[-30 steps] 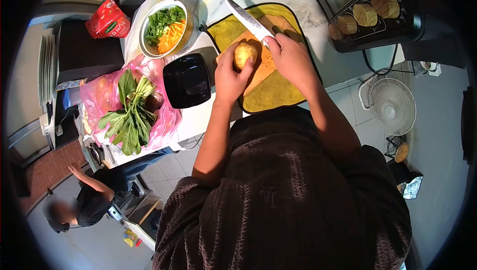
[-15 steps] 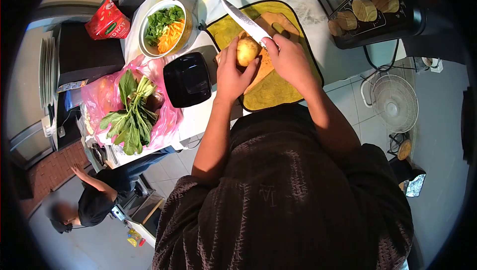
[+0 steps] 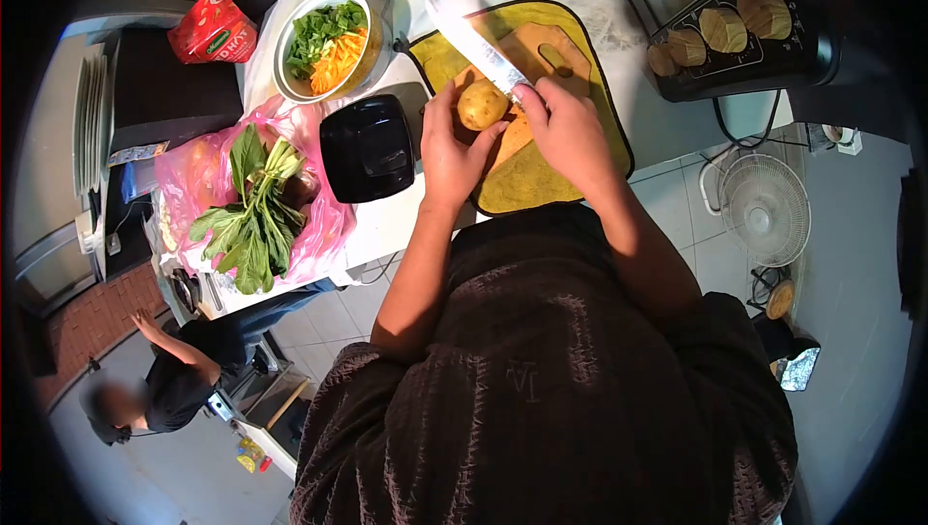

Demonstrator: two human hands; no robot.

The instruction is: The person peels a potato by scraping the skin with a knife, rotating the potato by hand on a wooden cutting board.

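Observation:
My left hand is closed around a yellow-skinned potato on the wooden cutting board. In my right hand is a kitchen knife, gripped at the handle. Its broad blade points up and to the left, close beside the potato. Under the board lies a yellow-green cloth with a dark edge. My right fingers hide most of the handle.
Left of the cloth stand a black square bowl and a white bowl of chopped greens and orange shreds. Leafy greens lie on a pink plastic bag. A black toaster oven is at right. Another person is at lower left.
The view has shifted slightly. Both hands keep their holds on the potato and the knife, and the blade stays next to the potato.

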